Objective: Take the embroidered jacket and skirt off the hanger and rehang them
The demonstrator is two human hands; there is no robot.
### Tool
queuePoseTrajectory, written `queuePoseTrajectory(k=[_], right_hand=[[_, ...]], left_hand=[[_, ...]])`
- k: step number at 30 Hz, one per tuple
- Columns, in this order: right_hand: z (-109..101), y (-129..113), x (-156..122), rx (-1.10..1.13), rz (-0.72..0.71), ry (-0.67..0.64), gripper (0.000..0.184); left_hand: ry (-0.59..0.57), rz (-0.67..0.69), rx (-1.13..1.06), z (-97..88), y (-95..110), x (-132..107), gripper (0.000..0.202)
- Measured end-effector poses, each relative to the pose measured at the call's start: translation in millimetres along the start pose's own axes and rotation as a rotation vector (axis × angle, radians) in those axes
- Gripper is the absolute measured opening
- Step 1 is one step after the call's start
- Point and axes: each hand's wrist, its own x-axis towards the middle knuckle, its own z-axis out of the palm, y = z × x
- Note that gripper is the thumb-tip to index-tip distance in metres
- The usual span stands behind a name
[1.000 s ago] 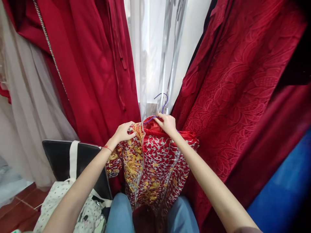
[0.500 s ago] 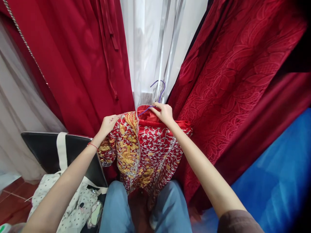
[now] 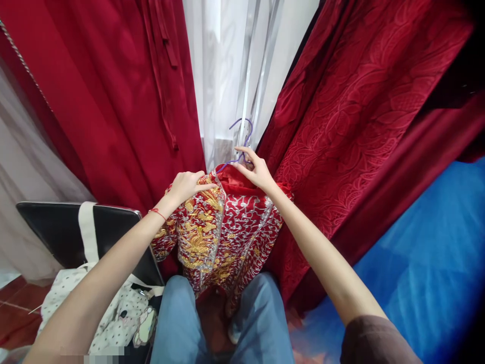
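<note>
A red embroidered jacket point(image 3: 200, 237) with gold and silver stitching hangs in front of my knees on a purple hanger point(image 3: 248, 132). My left hand point(image 3: 185, 186) pinches the jacket's shoulder near the collar edge, thumb stretched toward the silver trim. At the neck of the hanger, my right hand point(image 3: 257, 172) has its thumb and fingers around the wire, just above the red lining. One arm of the hanger runs into the collar on the left; the rest is hidden by my hand and the cloth.
Red garments point(image 3: 125, 101) hang on the left, and a red lace-patterned one point(image 3: 364, 126) on the right. White cloth and metal poles point(image 3: 248, 76) stand between them. A black chair point(image 3: 49, 222) holds a dotted cloth bag point(image 3: 64, 288). Blue tulle point(image 3: 417, 263) spreads at right.
My left hand has slid right along the shoulder toward the collar. My right hand's fingers have spread wider at the hanger's neck, and the jacket's right side has come inward.
</note>
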Motion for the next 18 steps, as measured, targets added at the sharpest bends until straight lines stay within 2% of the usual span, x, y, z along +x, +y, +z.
queuePoseTrajectory(k=[2,4,8,9,11,14,18], right_hand=[[-9.1,-1.4,-7.2,0.114,0.064,-0.076,0.055],[-13.5,-2.9,-10.3,0.244,0.163,-0.130,0.052],[-16.2,-0.2,-4.4,0.498,0.500,-0.145,0.041],[-18.1,2.9,-2.0,0.542,0.597,-0.190,0.037],[-24.4,12.4,2.0,0.623,0.741,-0.379,0.030],[-35.6,29.7,5.7,0.746,0.750,-0.673,0.029],[-40.4,38.8,9.5,0.753,0.646,-0.815,0.038]], left_hand=[[-0.006,0.014,-0.024,-2.7,-4.0,-0.8,0.058],[-0.001,0.022,-0.051,-5.4,-6.8,-2.3,0.057],[0.009,0.006,-0.093,-6.8,-6.6,-5.1,0.056],[0.010,0.002,-0.094,-6.4,-5.8,-5.4,0.056],[0.014,0.001,-0.090,-5.3,-4.0,-5.8,0.055],[0.011,0.003,-0.103,-6.0,-1.9,-6.1,0.056],[-0.032,-0.012,-0.172,-14.7,0.0,-5.3,0.060]])
